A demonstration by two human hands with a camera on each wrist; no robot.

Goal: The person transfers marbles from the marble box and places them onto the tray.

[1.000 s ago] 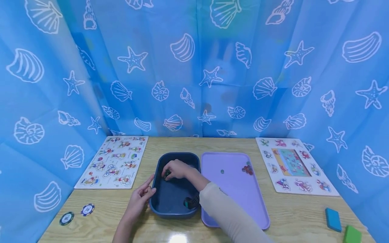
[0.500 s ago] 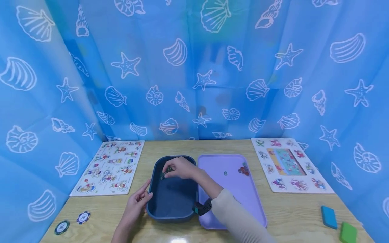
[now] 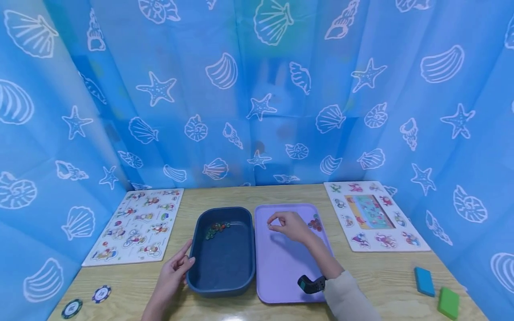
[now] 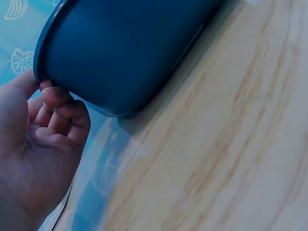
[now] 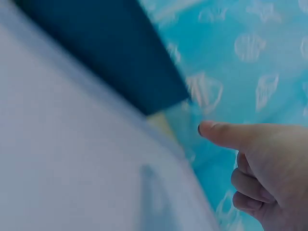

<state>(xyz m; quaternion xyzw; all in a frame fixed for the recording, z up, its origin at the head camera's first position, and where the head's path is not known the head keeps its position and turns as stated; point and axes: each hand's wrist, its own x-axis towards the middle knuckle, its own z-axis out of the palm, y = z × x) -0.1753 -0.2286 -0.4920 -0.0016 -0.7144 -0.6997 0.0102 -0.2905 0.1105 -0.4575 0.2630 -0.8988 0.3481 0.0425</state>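
Note:
My left hand (image 3: pixel 173 271) holds the near-left rim of a dark blue plastic bin (image 3: pixel 221 292). In the left wrist view, the fingers (image 4: pixel 60 108) are curled just under that rim. Several small green and red glass marbles (image 3: pixel 217 228) lie along the bin's far-left side. My right hand (image 3: pixel 292 226) is over the left half of a purple tray (image 3: pixel 281 276), thumb and index finger bent together in a pinch. A small marble seems to be between those fingertips, mostly hidden. More red and green marbles (image 3: pixel 315 224) lie in the tray's far-right corner, partly behind the hand.
Picture puzzle boards stand at the back left (image 3: pixel 136 225) and back right (image 3: pixel 377 216). Two poker chips (image 3: pixel 101 294) lie front left. A blue block (image 3: pixel 424 281) and a green block (image 3: pixel 448 303) lie front right. A blue shell-print curtain (image 3: pixel 257 111) rises behind the table.
My right hand has left the bin's far-left side and moved right over the tray, uncovering the marbles in the bin. The left hand stays at the rim. The head view has shifted slightly.

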